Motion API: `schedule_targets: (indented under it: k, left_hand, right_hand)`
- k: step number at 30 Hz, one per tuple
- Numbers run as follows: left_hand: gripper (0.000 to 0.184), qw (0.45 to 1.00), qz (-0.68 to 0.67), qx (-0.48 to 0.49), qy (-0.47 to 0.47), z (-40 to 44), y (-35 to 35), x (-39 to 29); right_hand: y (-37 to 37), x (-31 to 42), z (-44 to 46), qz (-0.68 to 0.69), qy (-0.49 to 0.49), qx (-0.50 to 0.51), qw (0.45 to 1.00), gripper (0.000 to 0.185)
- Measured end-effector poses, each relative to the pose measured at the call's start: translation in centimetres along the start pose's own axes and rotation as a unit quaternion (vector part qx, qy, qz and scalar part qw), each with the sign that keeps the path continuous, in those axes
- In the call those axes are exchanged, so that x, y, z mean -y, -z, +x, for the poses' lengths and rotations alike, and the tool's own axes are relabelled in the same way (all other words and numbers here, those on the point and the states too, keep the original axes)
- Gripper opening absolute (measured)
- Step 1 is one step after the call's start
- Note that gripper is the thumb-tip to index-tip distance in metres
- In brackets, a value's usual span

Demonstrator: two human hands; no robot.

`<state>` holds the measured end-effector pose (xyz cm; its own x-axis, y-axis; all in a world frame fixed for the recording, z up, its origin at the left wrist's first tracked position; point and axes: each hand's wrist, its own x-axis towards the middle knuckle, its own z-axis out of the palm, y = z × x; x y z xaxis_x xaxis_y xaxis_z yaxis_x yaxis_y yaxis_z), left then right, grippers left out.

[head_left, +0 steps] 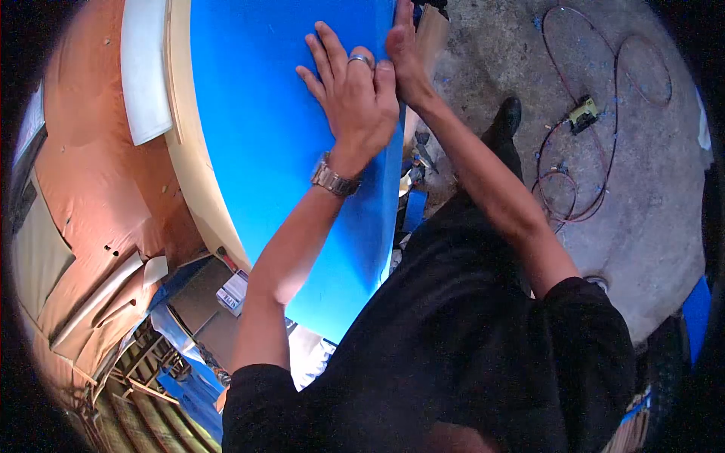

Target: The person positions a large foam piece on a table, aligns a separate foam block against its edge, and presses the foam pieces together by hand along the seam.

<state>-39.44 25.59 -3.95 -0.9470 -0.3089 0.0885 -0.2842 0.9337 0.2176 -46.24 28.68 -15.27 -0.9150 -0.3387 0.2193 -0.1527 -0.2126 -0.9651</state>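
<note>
A large smooth blue sheet (257, 98) with a curved-looking outline lies in front of me. My left hand (353, 94) rests palm down on it near its right edge, fingers spread, with a ring on one finger and a metal watch on the wrist. Against that same edge, my right hand (408, 64) is held on its side with the fingers stretched out and partly cut off by the top of the view. The two hands touch or nearly touch at the thumbs. Nothing shows in either hand.
Pale boards (185, 128) and a white strip (143, 75) border the sheet on the left, beside brown covering (91, 136). A small box (232, 291) sits lower left. On the concrete floor (649, 204), a thin hose (615, 128) loops around a yellow-green device (583, 115).
</note>
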Motion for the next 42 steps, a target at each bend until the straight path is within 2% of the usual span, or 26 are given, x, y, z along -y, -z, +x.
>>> schedule_targets:
  k: [6,11,12,15,17,22,26,28,31,33,37,38,41,42]
  left_hand:
    - [0.041,0.993,-0.091,-0.075,0.017,0.5,-1.2,-0.3]
    - [0.051,0.991,-0.129,-0.040,-0.019,0.6,1.0,1.7]
    - [0.053,0.992,-0.117,-0.030,-0.041,0.3,2.1,2.8]
    - [0.061,0.991,0.028,0.036,-0.128,-2.6,3.3,4.0]
    - [0.066,0.986,0.074,0.058,-0.139,-4.3,2.4,3.5]
    - [0.064,0.988,0.103,-0.015,-0.111,-4.2,0.5,2.1]
    - [0.063,0.985,0.026,0.049,-0.163,-4.4,1.7,4.8]
    - [0.062,0.981,0.014,0.049,-0.188,-4.6,2.2,5.3]
    - [0.060,0.988,0.058,0.018,-0.140,-9.1,2.4,4.2]
    - [0.060,0.990,0.072,0.035,-0.112,-11.6,2.0,3.8]
    - [0.063,0.963,0.238,-0.054,-0.111,-9.8,-0.2,4.1]
    - [0.063,0.963,0.239,-0.053,-0.110,-9.8,-0.1,4.3]
    - [0.060,0.981,0.112,-0.005,-0.157,-10.3,1.7,5.0]
    - [0.061,0.982,0.107,0.012,-0.154,-11.1,2.2,4.9]
  right_hand:
    - [-1.1,0.4,-0.4,-0.050,0.027,0.009,0.998,0.076]
    - [1.5,1.6,0.4,0.002,0.022,0.009,1.000,0.074]
    - [1.6,2.0,0.5,0.008,0.030,0.009,0.999,0.074]
    - [1.8,1.7,0.0,0.015,0.039,0.013,0.999,0.072]
    - [0.6,0.4,-2.7,0.002,0.031,0.006,1.000,0.069]
    - [-2.5,-0.9,-6.5,-0.067,0.017,-0.018,0.997,0.067]
    - [-0.5,0.8,-6.4,-0.054,0.018,0.014,0.998,0.067]
    - [-0.3,1.3,-7.9,-0.028,0.010,0.024,0.999,0.066]
    - [-2.1,1.6,-12.9,-0.047,-0.012,0.017,0.999,0.066]
    - [-3.3,1.6,-14.3,-0.067,-0.016,0.009,0.998,0.066]
    - [-4.1,1.7,-14.6,-0.085,-0.014,-0.014,0.996,0.066]
    - [-4.1,1.7,-14.5,-0.088,-0.013,-0.015,0.996,0.066]
    - [-2.9,1.8,-13.9,-0.087,-0.018,-0.017,0.996,0.066]
    - [-2.3,1.7,-13.7,-0.085,-0.021,-0.020,0.996,0.066]
